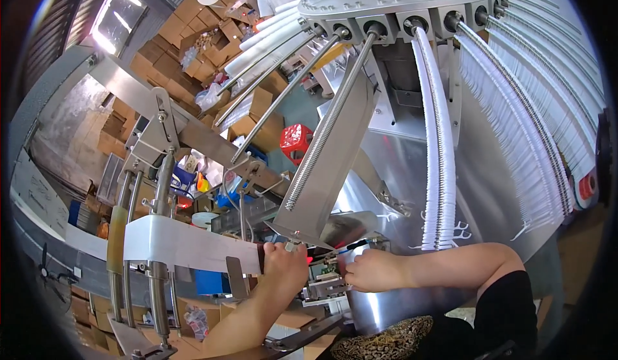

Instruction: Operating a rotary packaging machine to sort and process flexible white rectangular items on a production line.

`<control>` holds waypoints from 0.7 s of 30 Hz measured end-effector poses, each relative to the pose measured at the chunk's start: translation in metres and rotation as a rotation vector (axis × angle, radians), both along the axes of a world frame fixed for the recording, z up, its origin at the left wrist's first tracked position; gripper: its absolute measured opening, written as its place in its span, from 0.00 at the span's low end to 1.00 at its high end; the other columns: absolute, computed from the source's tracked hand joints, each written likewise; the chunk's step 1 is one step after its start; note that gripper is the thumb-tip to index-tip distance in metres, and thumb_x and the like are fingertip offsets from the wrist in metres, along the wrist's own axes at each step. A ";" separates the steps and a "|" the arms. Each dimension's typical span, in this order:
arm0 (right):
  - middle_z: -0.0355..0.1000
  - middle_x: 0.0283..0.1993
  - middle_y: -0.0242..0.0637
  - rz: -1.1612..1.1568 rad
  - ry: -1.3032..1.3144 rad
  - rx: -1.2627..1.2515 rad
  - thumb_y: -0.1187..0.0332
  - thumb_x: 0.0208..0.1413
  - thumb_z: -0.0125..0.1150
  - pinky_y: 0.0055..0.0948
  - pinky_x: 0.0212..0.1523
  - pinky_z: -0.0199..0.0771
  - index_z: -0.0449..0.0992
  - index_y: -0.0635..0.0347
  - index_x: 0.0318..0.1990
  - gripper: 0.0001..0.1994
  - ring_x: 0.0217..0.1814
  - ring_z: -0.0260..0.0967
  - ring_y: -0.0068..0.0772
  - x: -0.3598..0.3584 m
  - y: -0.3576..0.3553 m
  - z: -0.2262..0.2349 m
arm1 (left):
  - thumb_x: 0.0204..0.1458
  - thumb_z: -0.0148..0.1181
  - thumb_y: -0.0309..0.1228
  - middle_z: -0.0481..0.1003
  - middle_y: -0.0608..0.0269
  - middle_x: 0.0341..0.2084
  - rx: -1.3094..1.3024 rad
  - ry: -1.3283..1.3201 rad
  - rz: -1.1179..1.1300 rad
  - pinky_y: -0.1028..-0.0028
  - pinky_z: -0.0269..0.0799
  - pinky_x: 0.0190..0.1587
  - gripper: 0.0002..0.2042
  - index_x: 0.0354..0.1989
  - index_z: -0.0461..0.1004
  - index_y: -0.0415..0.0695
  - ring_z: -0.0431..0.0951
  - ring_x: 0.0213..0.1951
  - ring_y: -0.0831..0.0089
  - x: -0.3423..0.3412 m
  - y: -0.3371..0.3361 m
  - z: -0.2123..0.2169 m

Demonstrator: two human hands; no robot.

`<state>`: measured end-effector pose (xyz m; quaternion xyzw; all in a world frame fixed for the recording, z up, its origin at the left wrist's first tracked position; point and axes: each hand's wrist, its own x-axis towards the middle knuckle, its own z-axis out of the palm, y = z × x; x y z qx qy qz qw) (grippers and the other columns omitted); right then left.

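We note both sets of fingers curled, the left hand [286, 265] near the white strip [193, 249], the right hand [378, 271] at the shiny metal panel [367, 312]; whether either grips anything, we cannot tell. The strip lies left of the left hand, the nearer one, its long axis running crosswise toward it. We can read no writing on the strip.

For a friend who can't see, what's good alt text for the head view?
A person's left hand and right hand are close together at a metal machine. A white strip runs left to upright rollers; rods holding white pieces fan out at upper right.
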<state>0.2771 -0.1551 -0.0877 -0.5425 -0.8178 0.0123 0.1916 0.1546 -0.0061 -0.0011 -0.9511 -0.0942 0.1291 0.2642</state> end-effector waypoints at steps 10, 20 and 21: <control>0.67 0.25 0.33 0.034 0.005 -0.055 0.60 0.46 0.51 0.32 0.28 0.69 0.68 0.57 0.25 0.10 0.28 0.68 0.34 -0.001 0.001 -0.004 | 0.45 0.53 0.33 0.69 0.63 0.12 -0.106 -0.251 -0.044 0.64 0.60 0.30 0.07 0.20 0.66 0.46 0.70 0.18 0.64 0.011 -0.053 0.095; 0.67 0.26 0.35 0.009 0.334 -0.155 0.60 0.46 0.51 0.31 0.29 0.69 0.68 0.58 0.26 0.10 0.29 0.68 0.35 -0.005 0.008 -0.024 | 0.48 0.51 0.23 0.62 0.63 0.13 -0.346 -1.024 0.131 0.76 0.56 0.22 0.05 0.22 0.63 0.39 0.61 0.16 0.75 0.014 -0.071 0.146; 0.67 0.26 0.35 0.035 0.226 -0.143 0.60 0.46 0.51 0.31 0.29 0.69 0.68 0.58 0.25 0.10 0.29 0.68 0.35 -0.005 0.007 -0.016 | 0.48 0.51 0.23 0.62 0.63 0.13 -0.334 -1.026 0.137 0.76 0.56 0.22 0.05 0.22 0.63 0.39 0.61 0.16 0.75 0.011 -0.072 0.149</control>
